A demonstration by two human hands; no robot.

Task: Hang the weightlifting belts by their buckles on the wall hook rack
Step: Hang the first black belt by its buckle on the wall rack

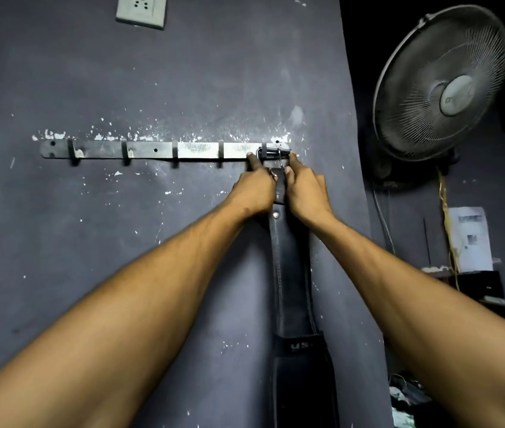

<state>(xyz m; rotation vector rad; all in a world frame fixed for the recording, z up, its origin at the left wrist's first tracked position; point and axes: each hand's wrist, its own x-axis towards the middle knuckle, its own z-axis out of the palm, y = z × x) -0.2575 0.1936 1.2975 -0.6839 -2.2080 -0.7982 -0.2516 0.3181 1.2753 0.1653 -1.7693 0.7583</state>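
With both our left hand and right hand pinching the black leather belt just under its buckle, we judged it best to seat the frame fully over the rack's rightmost hook before letting go.

- The scene is dimly lit; the grey wall is brightest near its middle.
- The right side around the fan is lost in deep shadow.
- Straight edges are bowed by wide-angle distortion.
- The forearms at the lower corners are rendered soft and stretched.
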